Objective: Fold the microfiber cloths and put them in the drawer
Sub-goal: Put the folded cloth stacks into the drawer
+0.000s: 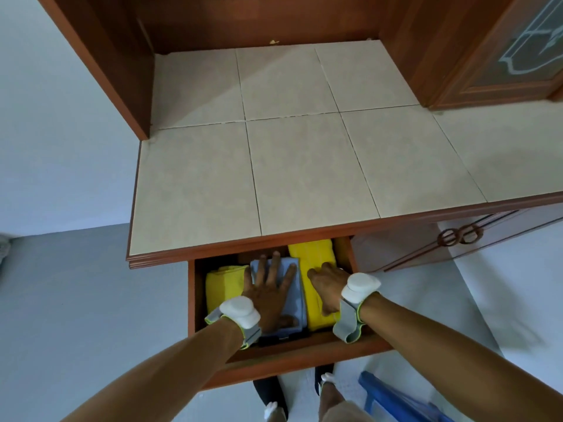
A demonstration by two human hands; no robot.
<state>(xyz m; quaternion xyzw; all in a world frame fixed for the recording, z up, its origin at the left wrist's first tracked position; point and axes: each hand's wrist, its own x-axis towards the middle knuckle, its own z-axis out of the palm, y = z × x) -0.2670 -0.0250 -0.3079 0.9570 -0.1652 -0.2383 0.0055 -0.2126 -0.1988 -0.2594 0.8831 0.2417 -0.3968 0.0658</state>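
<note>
No legible text, label, brand, number or sign anywhere in view.
</note>
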